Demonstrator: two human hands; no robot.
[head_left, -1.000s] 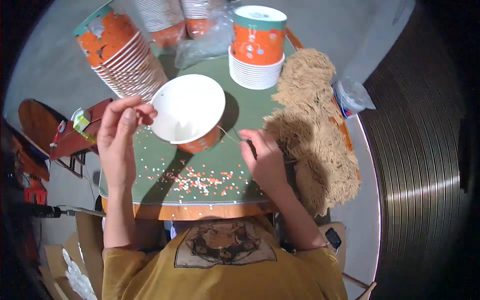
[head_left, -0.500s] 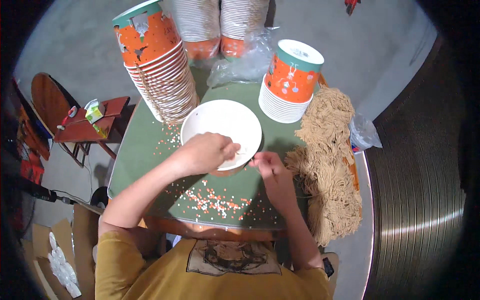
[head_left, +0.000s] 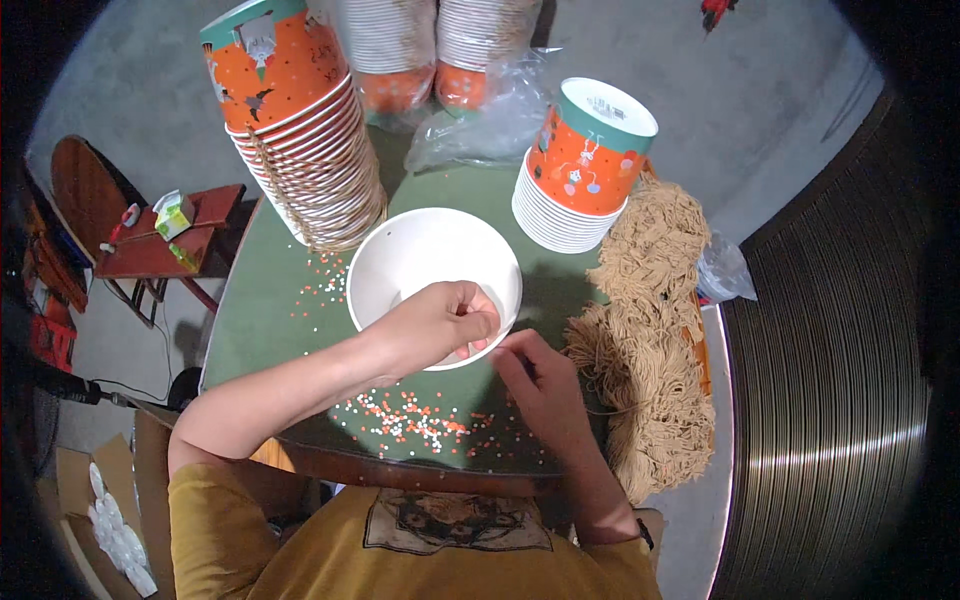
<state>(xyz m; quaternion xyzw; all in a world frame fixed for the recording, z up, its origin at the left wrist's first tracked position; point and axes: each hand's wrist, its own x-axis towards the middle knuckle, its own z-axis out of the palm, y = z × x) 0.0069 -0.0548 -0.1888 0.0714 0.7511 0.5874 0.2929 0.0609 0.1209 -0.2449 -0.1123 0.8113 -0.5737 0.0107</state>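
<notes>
A white-lined paper bucket stands in front of me with its mouth facing up. My left hand reaches over its near rim, the fingers pinched together inside the bucket. Whatever those fingers pinch is too small to make out. At the bucket's near right rim, my right hand presses thumb and fingertips together just outside the wall. What it grips there is hidden. Beside the right hand lies a thick heap of tan cords.
Tall stacks of nested orange-and-green buckets stand at the far left and far right. Behind are a clear plastic bag and more wrapped stacks. Small orange and white bits litter the green tabletop.
My left hand has shifted a little to the right inside the bucket, and its fingers show more. The right hand stays by the rim. The whole view has tilted slightly.
</notes>
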